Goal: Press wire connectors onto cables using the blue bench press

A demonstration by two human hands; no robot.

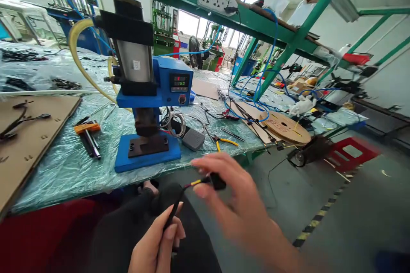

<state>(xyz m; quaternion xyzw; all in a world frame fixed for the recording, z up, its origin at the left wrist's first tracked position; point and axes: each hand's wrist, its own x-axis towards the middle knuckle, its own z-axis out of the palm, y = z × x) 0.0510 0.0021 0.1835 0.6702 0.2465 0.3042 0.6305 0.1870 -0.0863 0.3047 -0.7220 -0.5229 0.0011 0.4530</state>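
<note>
1. The person's left hand is low in the view, in front of the body. Its grip is closed around a black sleeved cable, with the thumb on one side and the fingers on the other side.
2. The right hand is a little blurred. Its grip is almost closed: the thumb and first finger pinch a small black connector. A short yellow wire goes from this connector toward the cable, so the two hands are near each other, held in the air just in front of the surface.
3. At the far left of the surface, clear plastic bags lie on a shiny plastic cover, and black cable pieces can be seen inside them. I cannot count these pieces.
4. Far along the surface there is a cardboard box. Its inside is too small to tell.
5. On the floor, near the surface, lies a red plastic crate. It is blurred, so I cannot tell what it holds.
6. Closest to the hands on the surface are a grey foot pedal, yellow-handled pliers and the blue base of a pneumatic press.
</note>
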